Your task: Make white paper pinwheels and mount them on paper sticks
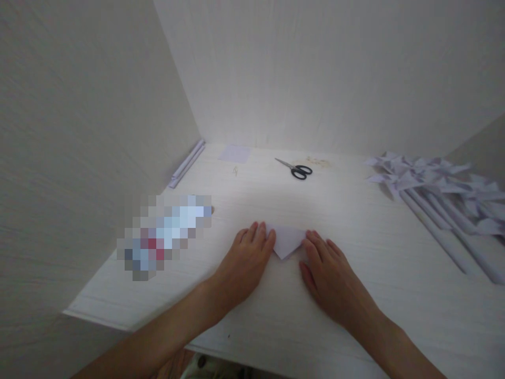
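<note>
I had both forearms reaching in from the near edge of the table (355, 326), angled toward each other. My left hand (246, 260) lay palm down, fingers held together and stretched flat, their tips pressing the left edge of the folded paper (287, 240). My right hand (329, 273) lay flat as well, fingers close together, the tips on the paper's right edge and the thumb spread slightly aside. Neither hand gripped anything; they only pinned the sheet. The paper sat between them near the table's middle, white, folded to a point that faced me. Beyond it lay black-handled scissors (295, 169), well apart, and a small paper square (234, 153). To the right was a heap of paper pinwheels (430, 181) on rolled sticks. I could read no writing anywhere; the object at left was blurred out, so any label there was lost to me.
</note>
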{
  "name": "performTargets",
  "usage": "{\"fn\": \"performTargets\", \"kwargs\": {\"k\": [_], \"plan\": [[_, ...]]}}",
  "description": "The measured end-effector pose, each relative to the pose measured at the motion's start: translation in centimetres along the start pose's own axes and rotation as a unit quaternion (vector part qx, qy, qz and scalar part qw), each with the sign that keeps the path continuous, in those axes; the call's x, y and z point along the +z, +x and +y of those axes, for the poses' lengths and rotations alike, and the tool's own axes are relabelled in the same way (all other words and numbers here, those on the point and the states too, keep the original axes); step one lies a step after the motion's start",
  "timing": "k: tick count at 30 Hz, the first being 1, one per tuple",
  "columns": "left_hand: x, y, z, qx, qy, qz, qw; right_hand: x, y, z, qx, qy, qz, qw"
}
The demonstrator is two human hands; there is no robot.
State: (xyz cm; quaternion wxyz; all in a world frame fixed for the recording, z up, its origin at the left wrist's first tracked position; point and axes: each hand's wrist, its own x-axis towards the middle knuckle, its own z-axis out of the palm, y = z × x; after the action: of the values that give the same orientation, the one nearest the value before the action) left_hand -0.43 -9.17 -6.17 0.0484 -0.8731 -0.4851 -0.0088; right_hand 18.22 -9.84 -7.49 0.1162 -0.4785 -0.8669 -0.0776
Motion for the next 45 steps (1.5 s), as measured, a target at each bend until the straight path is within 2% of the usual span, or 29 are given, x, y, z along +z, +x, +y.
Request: {"fn": "performTargets", "kwargs": {"k": [15,26,35,45], "plan": [[-1.3,0.9,0.3,0.044,0.047,-0.034,0.997,-1.3,1.5,-0.8,-0.065,-0.049,-0.063,0.995],[-1.1,1.4,0.6,0.069,0.091,-0.042,0.993,-1.9,2.1,-0.9,-0.096,-0.073,-0.098,0.988],[-0.8,1.5,1.5,0.046,0.14,-0.054,0.988,-2.0,2.4,-1.4,-0.073,-0.071,-0.13,0.986],[-0.4,2.5,2.7,-0.023,0.111,-0.061,0.992,-1.6,2.2,-1.3,-0.062,-0.047,-0.122,0.99]]}}
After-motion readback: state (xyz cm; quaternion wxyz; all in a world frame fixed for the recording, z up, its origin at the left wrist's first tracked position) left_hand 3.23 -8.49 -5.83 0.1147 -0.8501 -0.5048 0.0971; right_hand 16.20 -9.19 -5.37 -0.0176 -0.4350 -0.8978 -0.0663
